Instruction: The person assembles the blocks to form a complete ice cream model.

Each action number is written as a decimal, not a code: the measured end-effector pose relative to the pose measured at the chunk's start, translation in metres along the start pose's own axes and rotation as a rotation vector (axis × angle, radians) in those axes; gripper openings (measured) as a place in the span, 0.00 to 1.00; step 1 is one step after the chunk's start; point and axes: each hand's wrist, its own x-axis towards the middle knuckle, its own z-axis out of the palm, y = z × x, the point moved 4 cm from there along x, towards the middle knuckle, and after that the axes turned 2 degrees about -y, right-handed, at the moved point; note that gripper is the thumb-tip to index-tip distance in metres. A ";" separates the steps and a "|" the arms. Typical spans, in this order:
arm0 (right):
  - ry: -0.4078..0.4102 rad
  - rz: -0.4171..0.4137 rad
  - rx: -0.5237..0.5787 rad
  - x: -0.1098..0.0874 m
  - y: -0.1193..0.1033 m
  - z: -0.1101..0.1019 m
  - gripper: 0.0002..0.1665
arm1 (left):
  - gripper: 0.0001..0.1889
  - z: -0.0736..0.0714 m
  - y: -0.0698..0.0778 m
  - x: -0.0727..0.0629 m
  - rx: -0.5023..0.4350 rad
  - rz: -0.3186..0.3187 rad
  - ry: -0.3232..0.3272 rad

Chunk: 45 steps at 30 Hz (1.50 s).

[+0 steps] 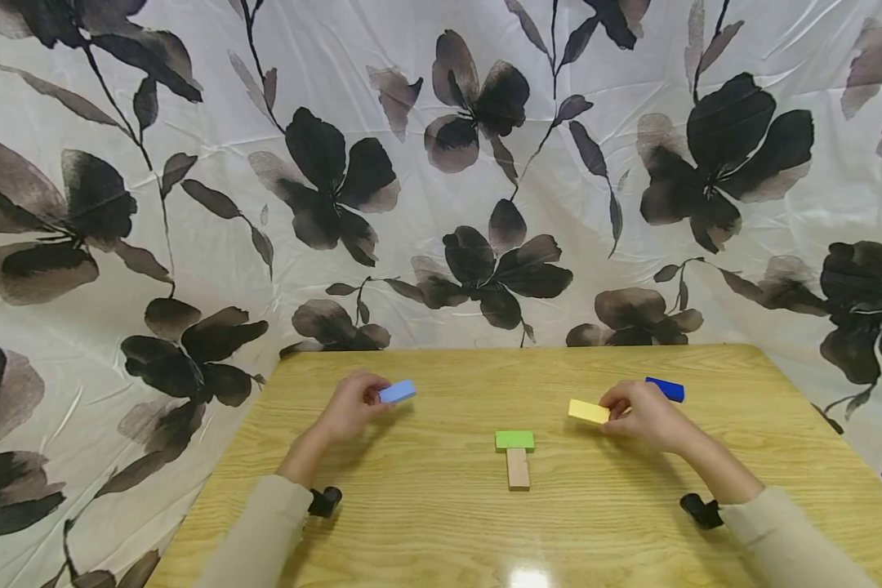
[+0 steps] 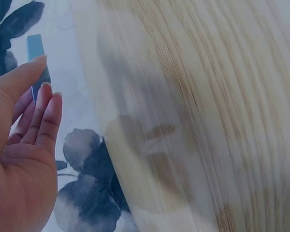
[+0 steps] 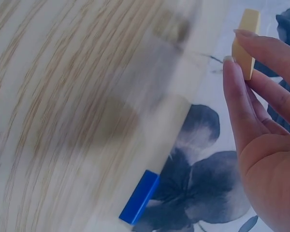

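My left hand [image 1: 349, 406] pinches a light blue block [image 1: 398, 391] between thumb and fingers above the left part of the table. In the left wrist view the blue block [image 2: 36, 53] sticks out past the thumb tip. On the other side my right hand [image 1: 643, 415] pinches a yellow block [image 1: 588, 411] by its right end; the right wrist view shows the yellow block [image 3: 246, 43] between thumb and fingers. Between the hands a green block [image 1: 514, 441] lies crosswise at the far end of a plain wooden block [image 1: 518, 469], forming a T shape.
A dark blue block [image 1: 665, 389] lies just behind the right hand, near the table's far edge. The wood-grain table [image 1: 441, 539] ends at a white cloth [image 1: 412, 204] with dark flowers. Each wrist wears a small black camera.
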 end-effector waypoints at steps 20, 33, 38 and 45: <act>-0.021 -0.001 0.008 0.011 -0.006 0.009 0.15 | 0.15 0.016 0.020 0.010 -0.035 0.009 -0.038; -0.025 -0.016 0.015 0.018 -0.010 0.018 0.15 | 0.15 0.031 0.027 0.018 -0.042 0.020 -0.050; -0.026 -0.014 0.014 0.021 -0.010 0.021 0.15 | 0.14 0.035 0.034 0.021 -0.055 0.031 -0.058; -0.029 -0.021 0.019 0.023 -0.015 0.022 0.15 | 0.14 0.042 0.036 0.025 -0.078 0.062 -0.058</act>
